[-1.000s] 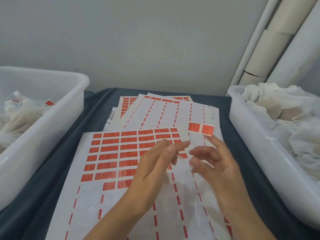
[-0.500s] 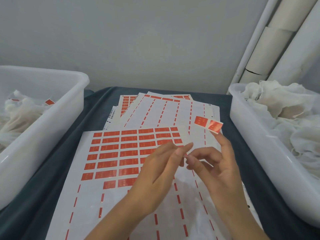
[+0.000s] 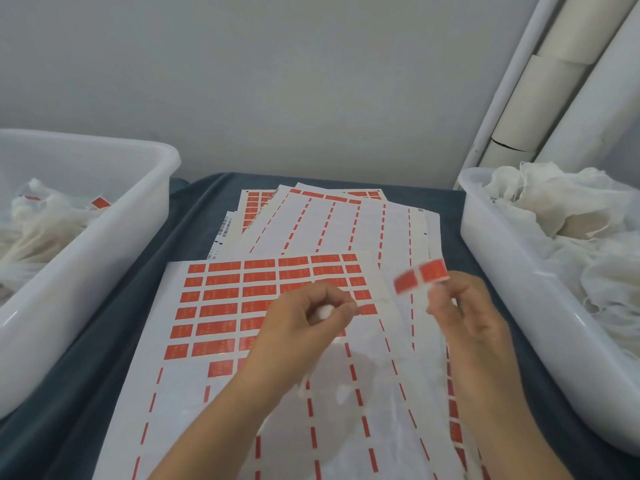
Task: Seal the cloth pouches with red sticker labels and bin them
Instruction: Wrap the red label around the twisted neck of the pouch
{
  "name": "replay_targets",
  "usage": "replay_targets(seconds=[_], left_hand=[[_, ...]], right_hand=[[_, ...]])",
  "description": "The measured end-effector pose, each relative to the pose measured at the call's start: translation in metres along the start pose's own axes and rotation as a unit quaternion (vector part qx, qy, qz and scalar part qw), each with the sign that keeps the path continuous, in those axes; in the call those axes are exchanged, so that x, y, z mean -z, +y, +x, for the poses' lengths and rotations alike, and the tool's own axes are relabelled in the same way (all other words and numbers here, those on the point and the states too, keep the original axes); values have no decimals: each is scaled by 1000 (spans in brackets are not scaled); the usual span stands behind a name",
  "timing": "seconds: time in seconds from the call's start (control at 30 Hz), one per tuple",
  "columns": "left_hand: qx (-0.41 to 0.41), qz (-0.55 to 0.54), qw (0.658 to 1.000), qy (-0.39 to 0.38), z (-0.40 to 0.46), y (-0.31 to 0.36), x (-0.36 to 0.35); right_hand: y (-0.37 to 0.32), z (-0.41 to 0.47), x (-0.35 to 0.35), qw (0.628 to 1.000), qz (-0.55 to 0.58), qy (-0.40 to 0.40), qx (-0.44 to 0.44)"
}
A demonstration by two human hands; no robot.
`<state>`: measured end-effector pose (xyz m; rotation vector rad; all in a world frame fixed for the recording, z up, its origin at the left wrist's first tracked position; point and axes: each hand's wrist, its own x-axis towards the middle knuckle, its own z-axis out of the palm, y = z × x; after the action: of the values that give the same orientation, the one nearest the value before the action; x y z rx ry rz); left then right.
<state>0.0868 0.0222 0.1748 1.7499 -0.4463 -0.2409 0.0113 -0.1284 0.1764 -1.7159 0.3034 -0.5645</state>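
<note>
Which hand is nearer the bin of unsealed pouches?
Right. The right hand, holding a red sticker, is beside that bin; the left hand is over the sticker sheet.

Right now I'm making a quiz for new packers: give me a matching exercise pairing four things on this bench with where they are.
Things:
1. peeled red sticker label
2. white plastic bin of unsealed cloth pouches
3. white plastic bin of red-labelled pouches
4. part-used white sheet of red labels

Places:
A. far left
B. centre, on the dark cloth
C. at the right hand fingertips
D. far right

Pairs: 1-C, 2-D, 3-A, 4-B
</note>
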Motion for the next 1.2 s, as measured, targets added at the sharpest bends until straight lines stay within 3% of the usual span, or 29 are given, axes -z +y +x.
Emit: replay_targets(seconds=[0.13, 0.2, 0.57, 1.2], left_hand=[[-22, 57, 996, -57, -2, -1, -2], [-30, 70, 995, -64, -3, -2, -3], [-21, 62, 995, -71, -3, 0, -1], [-29, 60, 996, -55, -7, 4, -4]], right_hand=[[-2, -4, -8, 990, -33, -137, 22], [1, -3, -9, 985, -65, -159, 20], [10, 1, -4, 973, -164, -147, 70], [10, 0, -4, 971, -169, -122, 117]])
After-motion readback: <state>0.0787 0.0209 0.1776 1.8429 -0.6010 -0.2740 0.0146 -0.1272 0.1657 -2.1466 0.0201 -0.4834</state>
